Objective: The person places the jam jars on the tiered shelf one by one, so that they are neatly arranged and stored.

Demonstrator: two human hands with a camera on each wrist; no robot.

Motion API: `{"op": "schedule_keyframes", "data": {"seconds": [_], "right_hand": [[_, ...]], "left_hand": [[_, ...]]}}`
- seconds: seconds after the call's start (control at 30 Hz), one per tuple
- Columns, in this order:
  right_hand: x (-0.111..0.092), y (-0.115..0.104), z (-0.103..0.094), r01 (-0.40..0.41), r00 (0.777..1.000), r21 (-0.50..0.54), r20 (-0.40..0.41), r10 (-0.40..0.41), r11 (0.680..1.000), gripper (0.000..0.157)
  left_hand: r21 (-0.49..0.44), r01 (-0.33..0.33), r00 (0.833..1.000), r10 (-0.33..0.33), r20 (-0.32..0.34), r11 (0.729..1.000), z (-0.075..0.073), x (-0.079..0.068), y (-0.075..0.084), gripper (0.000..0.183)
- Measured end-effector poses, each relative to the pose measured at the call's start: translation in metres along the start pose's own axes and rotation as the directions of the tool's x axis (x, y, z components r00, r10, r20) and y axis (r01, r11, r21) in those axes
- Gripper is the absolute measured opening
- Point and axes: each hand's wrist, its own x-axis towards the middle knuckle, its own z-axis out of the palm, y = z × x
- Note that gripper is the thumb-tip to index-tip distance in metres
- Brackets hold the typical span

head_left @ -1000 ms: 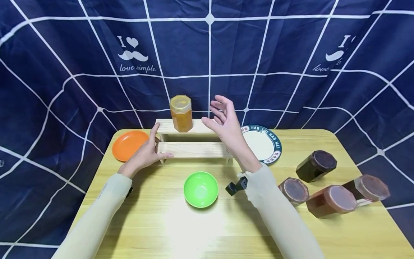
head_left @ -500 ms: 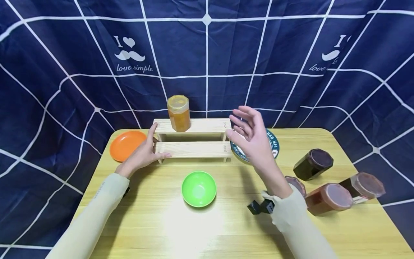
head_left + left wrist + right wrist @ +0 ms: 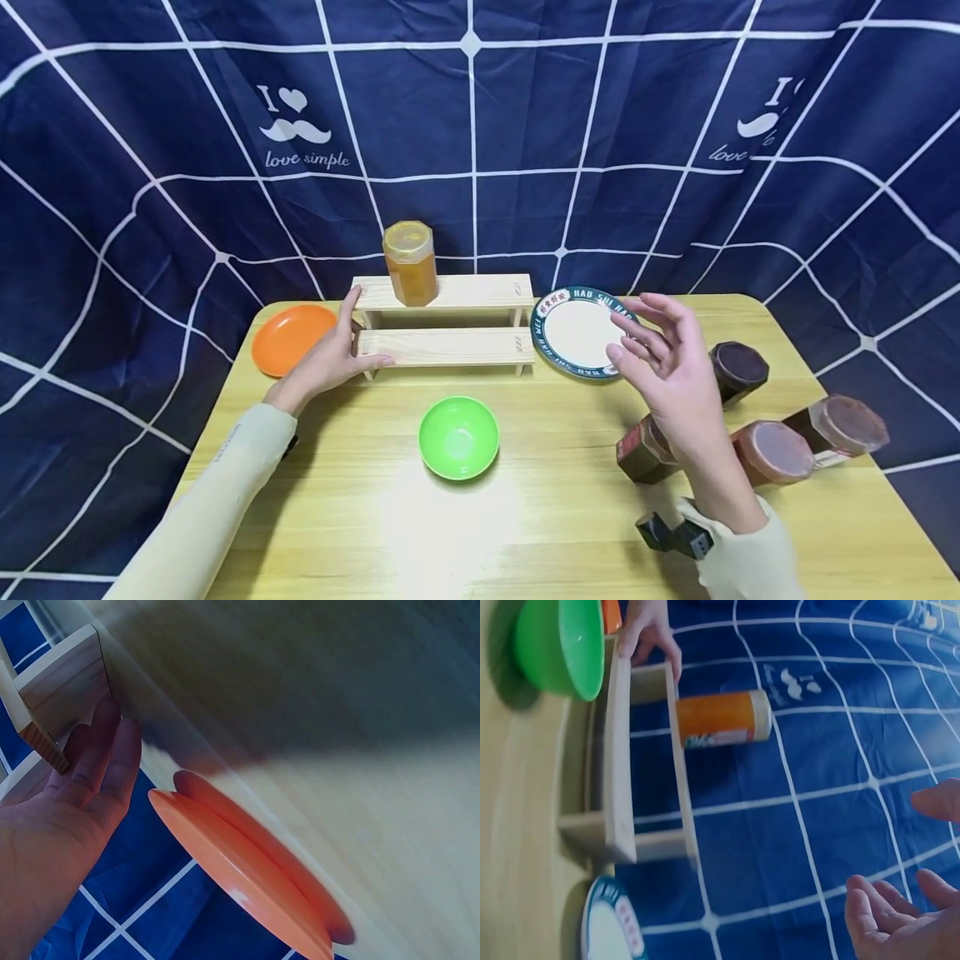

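Note:
A two-tier wooden rack (image 3: 457, 346) stands at the back of the table. My left hand (image 3: 328, 360) grips its left end, the thumb on the lower tier and a finger up at the upper one. In the left wrist view its fingers (image 3: 112, 761) reach in along the rack's side panel (image 3: 67, 682). An amber-filled jar (image 3: 414, 279) sits upright on the upper tier, left of its middle. My right hand (image 3: 678, 379) is in the air at the right, holding nothing, fingers loosely bent and apart from the thumb. It overlaps the dark red jar (image 3: 643, 454) in the head view.
A green bowl (image 3: 459, 437) stands in front of the rack. The orange plate (image 3: 288, 340) lies to its left, a white plate with a teal rim (image 3: 555, 358) to its right. Further right are a dark jar (image 3: 738, 371), a reddish jar (image 3: 772, 452) and a brown jar (image 3: 840, 427).
My right hand has moved from above the rack's right end, across the white plate, to the right and nearer the jars. The left hand stays on the rack; the head view shifts slightly.

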Motion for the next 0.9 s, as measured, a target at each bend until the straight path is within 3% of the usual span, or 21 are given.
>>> {"op": "schedule_keyframes", "data": {"seconds": [0.23,0.5,0.77,0.9], "right_hand": [[-0.029,0.016,-0.032,0.030,0.998,-0.016,-0.061,-0.031,0.999,0.069],[-0.060,0.044,-0.059,0.078,0.994,0.081,-0.080,-0.071,0.994,0.079],[-0.080,0.066,-0.077,-0.007,0.999,-0.021,-0.054,0.006,1.000,0.089],[-0.086,0.074,-0.083,-0.039,0.999,-0.211,0.020,0.045,0.977,0.096]], "left_hand": [[-0.008,-0.008,1.000,0.008,0.003,1.000,0.000,-0.001,0.001,0.135],[-0.006,-0.018,1.000,0.018,0.002,1.000,0.001,0.000,0.000,0.134],[-0.006,-0.020,1.000,0.020,0.005,1.000,0.000,-0.001,0.001,0.134],[-0.005,-0.018,1.000,0.018,0.007,1.000,0.000,0.000,0.001,0.134]]}}
